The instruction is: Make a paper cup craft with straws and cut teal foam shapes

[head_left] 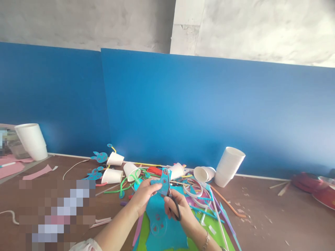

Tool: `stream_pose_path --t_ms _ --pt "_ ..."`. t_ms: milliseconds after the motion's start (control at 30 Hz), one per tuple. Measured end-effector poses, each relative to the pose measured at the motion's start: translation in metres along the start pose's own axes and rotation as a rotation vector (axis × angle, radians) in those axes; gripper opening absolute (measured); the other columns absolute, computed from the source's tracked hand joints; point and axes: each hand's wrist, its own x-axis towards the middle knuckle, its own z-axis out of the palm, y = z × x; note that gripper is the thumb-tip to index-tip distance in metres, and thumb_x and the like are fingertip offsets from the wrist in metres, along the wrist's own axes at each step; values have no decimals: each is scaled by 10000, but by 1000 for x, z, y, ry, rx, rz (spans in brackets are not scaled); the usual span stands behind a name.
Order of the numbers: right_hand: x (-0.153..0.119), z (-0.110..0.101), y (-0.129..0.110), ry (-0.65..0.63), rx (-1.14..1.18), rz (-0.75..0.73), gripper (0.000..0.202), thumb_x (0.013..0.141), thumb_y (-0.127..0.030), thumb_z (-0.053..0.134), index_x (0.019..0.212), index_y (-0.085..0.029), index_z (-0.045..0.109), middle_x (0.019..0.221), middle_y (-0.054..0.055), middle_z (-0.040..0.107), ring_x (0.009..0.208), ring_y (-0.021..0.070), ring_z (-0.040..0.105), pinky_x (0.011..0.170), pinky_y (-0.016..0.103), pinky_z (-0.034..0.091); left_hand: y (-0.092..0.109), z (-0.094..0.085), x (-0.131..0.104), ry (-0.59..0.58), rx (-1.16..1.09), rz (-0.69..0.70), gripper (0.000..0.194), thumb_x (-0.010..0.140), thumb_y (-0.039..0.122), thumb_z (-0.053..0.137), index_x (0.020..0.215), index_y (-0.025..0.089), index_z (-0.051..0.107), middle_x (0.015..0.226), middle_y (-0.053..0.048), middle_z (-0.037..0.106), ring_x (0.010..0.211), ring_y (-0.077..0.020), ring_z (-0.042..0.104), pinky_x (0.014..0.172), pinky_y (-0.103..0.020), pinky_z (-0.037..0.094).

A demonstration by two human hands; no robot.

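Black-handled scissors [177,212] are in my right hand [186,213], fingers wrapped round the loops and the blades pointing up. A small blue paper piece with drawn marks [164,191] is pinched in my left hand [144,192], up against the blades. Whether the blades are cutting through it I cannot tell. Below both hands lies a larger blue sheet [172,232] with a drawn round outline and pinkish marks. Under that sheet shows green paper [201,233].
Paper cups [112,176] with blue paper animal shapes [101,157] lie along the blue partition [196,111]. A cup stack [228,167] stands right, another [31,141] left. Coloured pipe cleaners and strips clutter the middle. Paper scraps dot the brown table [274,212]. A blurred patch hides the lower left.
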Motion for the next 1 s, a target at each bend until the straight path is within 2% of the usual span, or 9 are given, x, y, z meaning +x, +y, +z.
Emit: stream_pose_path --t_ms 300,533,733,1000 --pt "1 -3 2 -15 31 -11 391 783 -554 618 707 -193 489 481 -67 466 430 74 351 440 213 248 -1 -2 3 -49 -39 5 293 578 391 725 737 158 647 653 -16 640 676 -193 592 646 -286 416" --pt "2 -3 6 -1 19 -44 358 809 -521 608 728 -191 496 455 -84 421 418 71 323 438 215 240 3 0 -1 7 -34 -12 243 583 360 721 707 168 641 695 -10 669 727 -184 597 721 -288 414" --pt "2 -2 6 9 14 -49 334 827 -497 599 737 -191 499 469 -81 425 427 71 329 444 215 246 4 0 -3 -38 -70 -29 230 595 340 726 723 159 664 693 -16 682 706 -179 598 716 -293 414" --pt "2 1 1 39 -9 -30 360 798 -524 614 725 -191 496 439 -94 398 405 65 303 426 212 223 6 1 -2 -46 -100 -29 220 576 328 748 661 152 647 631 -6 654 625 -155 568 633 -260 405"
